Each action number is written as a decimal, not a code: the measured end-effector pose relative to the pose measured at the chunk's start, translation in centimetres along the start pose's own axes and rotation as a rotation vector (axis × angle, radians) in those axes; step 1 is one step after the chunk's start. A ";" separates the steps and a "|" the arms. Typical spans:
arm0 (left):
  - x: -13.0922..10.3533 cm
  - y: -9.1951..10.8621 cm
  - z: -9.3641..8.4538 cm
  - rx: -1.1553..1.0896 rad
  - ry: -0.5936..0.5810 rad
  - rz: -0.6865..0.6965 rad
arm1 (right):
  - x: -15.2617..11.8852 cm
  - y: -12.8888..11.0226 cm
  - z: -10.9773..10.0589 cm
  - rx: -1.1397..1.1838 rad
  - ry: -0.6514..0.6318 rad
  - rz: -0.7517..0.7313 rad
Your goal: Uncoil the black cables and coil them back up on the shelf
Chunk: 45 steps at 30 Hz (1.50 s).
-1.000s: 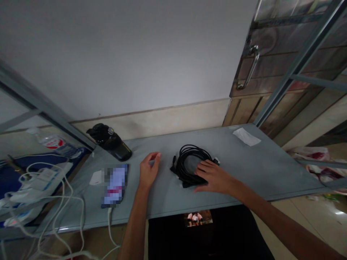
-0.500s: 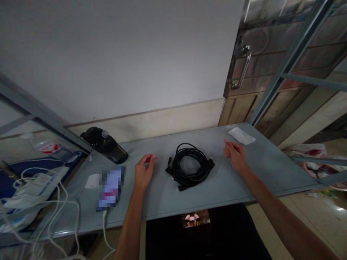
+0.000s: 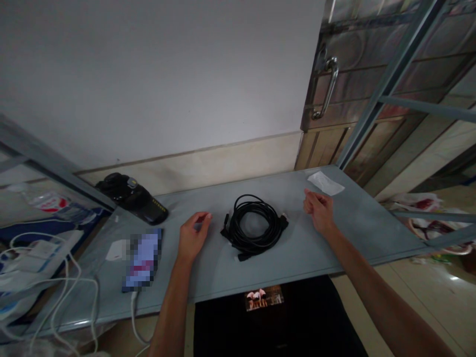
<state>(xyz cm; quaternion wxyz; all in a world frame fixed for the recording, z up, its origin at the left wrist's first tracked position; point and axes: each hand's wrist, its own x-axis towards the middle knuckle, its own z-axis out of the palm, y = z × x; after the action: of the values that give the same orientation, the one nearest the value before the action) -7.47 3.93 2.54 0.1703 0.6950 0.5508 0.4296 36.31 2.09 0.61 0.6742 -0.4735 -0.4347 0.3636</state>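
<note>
Smooth pale plaster covers the wall [image 3: 159,84] above a cream band, with a metal door [image 3: 353,69] and its bright curved handle [image 3: 327,89] at the right. Below lies a flat grey table [image 3: 290,267] between metal bars. At its middle sits the cable [image 3: 273,238], thin, black and glossy, wound in a loose ring of several turns, its plugs sticking out at the sides and near edge.

Just left of the coil, the left hand [image 3: 194,234] is released, fingers bent and thumb held apart from them, the forearm slanting up from the near edge. Right of the coil and apart from it, the right hand [image 3: 319,209] is loosely clenched, fingers curled inward, its forearm reaching in diagonally from the lower right. Near it lies a crumpled white paper [image 3: 326,183]. At the left, a black bottle [image 3: 136,201] lies tilted behind a flat phone [image 3: 143,260] with a white cord [image 3: 134,312].
</note>
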 end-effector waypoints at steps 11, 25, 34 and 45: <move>0.0 0.0 0.1 0.017 -0.012 0.019 | 0.0 0.4 -0.2 0.012 0.050 -0.030; 0.0 0.0 0.1 0.024 -0.030 0.037 | 0.0 0.7 -0.3 -0.003 0.054 -0.031; 0.0 -0.1 0.1 0.018 -0.035 0.035 | -0.1 0.7 -0.4 -0.016 0.063 -0.035; 0.0 -0.3 0.2 0.021 -0.044 0.043 | -0.1 0.7 -0.4 -0.011 0.057 -0.038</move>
<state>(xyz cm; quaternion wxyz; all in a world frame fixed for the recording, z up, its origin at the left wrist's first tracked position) -7.53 4.12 2.20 0.1659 0.7176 0.5364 0.4120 36.56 2.08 -0.12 0.6906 -0.4790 -0.4261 0.3347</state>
